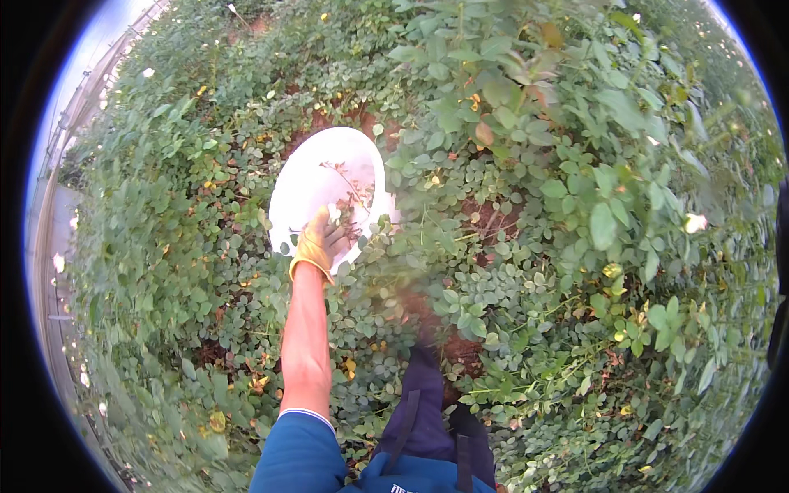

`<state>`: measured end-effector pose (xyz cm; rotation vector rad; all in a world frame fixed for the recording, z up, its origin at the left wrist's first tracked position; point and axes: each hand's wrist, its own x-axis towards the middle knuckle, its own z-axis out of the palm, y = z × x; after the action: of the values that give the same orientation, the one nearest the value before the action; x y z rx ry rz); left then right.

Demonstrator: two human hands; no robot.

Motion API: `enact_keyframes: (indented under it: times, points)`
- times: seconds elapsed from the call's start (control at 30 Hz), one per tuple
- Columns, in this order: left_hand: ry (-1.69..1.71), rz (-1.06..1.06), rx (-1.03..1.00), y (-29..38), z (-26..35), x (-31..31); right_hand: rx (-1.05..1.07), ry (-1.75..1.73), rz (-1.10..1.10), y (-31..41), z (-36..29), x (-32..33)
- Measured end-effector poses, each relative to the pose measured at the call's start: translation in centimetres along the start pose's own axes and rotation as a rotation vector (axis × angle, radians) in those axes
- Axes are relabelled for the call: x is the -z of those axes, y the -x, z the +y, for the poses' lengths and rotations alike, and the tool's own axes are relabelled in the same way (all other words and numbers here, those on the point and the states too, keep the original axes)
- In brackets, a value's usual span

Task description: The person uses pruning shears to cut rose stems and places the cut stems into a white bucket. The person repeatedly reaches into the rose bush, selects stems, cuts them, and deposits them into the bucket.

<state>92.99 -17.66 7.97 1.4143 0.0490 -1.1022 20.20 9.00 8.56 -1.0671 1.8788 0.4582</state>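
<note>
My left hand [322,239], in a yellow-orange work glove, reaches forward over the near side of a round white basin [320,154]. The basin is tilted among the leafy bushes. A dry brown twig [350,183] with withered leaves lies inside it, to the right of the fingers. A small white thing [334,213], perhaps a flower, shows at my fingertips. Whether the fingers grip it, the basin or nothing cannot be made out. My right hand is out of view.
Dense green rose bushes [530,296] surround my legs [416,400], some leaves yellowed. A pale rose bloom [696,223] stands at the right. Tall shoots rise close at the upper right. Reddish soil [462,351] shows in gaps. A pale structure [46,246] runs along the left edge.
</note>
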Motion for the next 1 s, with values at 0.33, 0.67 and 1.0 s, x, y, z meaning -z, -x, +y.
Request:
enact_keyframes:
  times: [0.33, 0.67, 1.0]
  points:
    - [-1.709, -0.29, -0.254, -9.6, -10.7, 9.3, -0.203, 0.046, -0.046, 9.9, 1.9, -4.1]
    - [-1.783, -0.082, -0.505, -12.6, -11.4, 10.3, -0.326, 0.024, -0.173, 17.4, 1.2, -11.4]
    - [-1.598, -0.399, -0.782, -8.3, 8.4, 9.3, -0.271, -0.042, -0.162, 16.1, 1.5, -15.6]
